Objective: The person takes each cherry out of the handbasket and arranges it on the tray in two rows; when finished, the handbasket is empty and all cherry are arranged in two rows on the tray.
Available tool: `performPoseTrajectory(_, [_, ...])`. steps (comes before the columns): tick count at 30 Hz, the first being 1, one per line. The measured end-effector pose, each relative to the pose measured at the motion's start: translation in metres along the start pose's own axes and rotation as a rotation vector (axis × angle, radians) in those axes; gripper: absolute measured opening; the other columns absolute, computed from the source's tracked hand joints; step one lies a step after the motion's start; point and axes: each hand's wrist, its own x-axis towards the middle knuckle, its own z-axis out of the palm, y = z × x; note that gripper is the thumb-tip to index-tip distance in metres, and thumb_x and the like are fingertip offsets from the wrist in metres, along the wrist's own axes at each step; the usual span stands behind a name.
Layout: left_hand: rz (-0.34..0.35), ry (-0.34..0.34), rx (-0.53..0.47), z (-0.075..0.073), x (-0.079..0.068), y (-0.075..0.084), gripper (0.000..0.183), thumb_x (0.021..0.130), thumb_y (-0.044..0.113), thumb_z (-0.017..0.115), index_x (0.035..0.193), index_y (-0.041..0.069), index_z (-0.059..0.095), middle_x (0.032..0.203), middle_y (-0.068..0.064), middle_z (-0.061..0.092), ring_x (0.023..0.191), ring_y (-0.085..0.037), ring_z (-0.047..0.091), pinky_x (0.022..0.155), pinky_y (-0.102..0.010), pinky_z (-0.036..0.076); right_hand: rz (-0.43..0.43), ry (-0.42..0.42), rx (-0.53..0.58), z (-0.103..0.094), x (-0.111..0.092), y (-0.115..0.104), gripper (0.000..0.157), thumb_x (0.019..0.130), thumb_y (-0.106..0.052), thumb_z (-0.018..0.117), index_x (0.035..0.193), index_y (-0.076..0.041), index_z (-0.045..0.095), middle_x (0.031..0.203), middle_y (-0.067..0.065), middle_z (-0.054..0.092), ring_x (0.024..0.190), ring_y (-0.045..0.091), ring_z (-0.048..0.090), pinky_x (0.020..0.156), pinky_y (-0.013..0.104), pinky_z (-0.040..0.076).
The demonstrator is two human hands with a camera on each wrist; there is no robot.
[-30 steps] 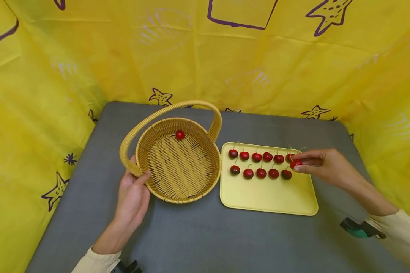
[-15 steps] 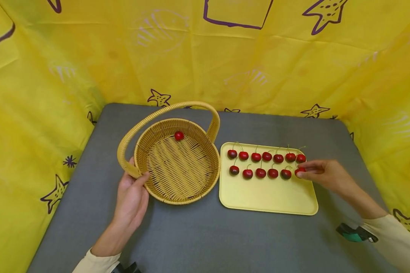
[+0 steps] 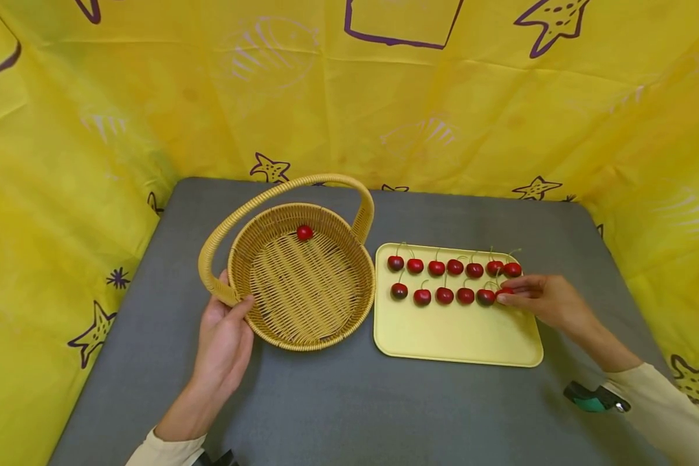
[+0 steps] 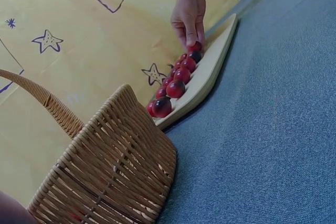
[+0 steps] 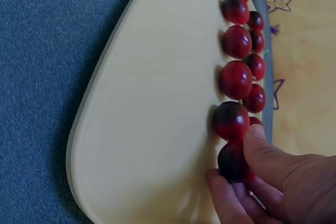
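My left hand (image 3: pixel 226 340) grips the left side of a round wicker basket (image 3: pixel 371 294), thumb over the rim beside the foot of the arched handle. A single red cherry (image 3: pixel 305 232) lies inside, against the far wall. To the right, on a pale yellow tray (image 3: pixel 460 333), cherries with green stems stand in two rows. At the right end of the nearer row my right hand (image 3: pixel 550 301) pinches a cherry (image 5: pixel 232 161) between thumb and fingers. That cherry sits right beside a dark red neighbour (image 5: pixel 231 120), close over the tray.
The grey table (image 3: pixel 349 408) carries basket and tray side by side, the basket's rim near the tray's left edge. A yellow cloth (image 3: pixel 349 97) with starfish and fish drawings hangs behind and at both sides.
My right hand has come nearer me from the back row with the pinched cherry, then shifted slightly left beside the nearer row's last cherry. My left hand keeps its hold on the basket.
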Motion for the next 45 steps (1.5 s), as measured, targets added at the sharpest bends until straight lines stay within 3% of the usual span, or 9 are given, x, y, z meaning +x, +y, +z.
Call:
performPoseTrajectory(10, [0.004,-0.007,-0.003,-0.0012,-0.0007,-0.0009,0.076,0.108,-0.013,0.034,0.170,0.010,-0.002,0.178,-0.005,0.003,0.162,-0.017,0.005,0.131,-0.034,0.010,-0.016,0.017,0.007,0.0022,-0.0011,0.0002,0.049,0.095,-0.042,0.080,0.125,-0.003,0.077,0.108,0.013,0.079,0.092,0.019,0.072,0.066,0.023,0.052])
performPoseTrajectory(33, [0.011,-0.012,-0.006,0.0005,-0.0002,-0.0005,0.075,0.108,-0.013,0.034,0.170,0.009,0.000,0.177,-0.005,0.005,0.162,-0.016,0.006,0.131,-0.034,0.010,0.017,0.038,-0.047,0.0067,-0.0045,-0.0005,0.055,0.097,-0.046,0.077,0.121,0.003,0.075,0.102,0.013,0.079,0.089,0.024,0.071,0.065,0.026,0.053])
performPoseTrajectory(45, [-0.004,-0.001,-0.010,-0.0005,0.0014,-0.0007,0.077,0.108,-0.013,0.033,0.169,0.008,-0.008,0.178,-0.003,-0.002,0.162,-0.016,0.002,0.131,-0.032,0.009,-0.052,0.018,-0.103,-0.0007,-0.0075,-0.0024,0.053,0.099,-0.042,0.075,0.124,0.005,0.073,0.103,0.012,0.080,0.090,0.022,0.073,0.067,0.025,0.053])
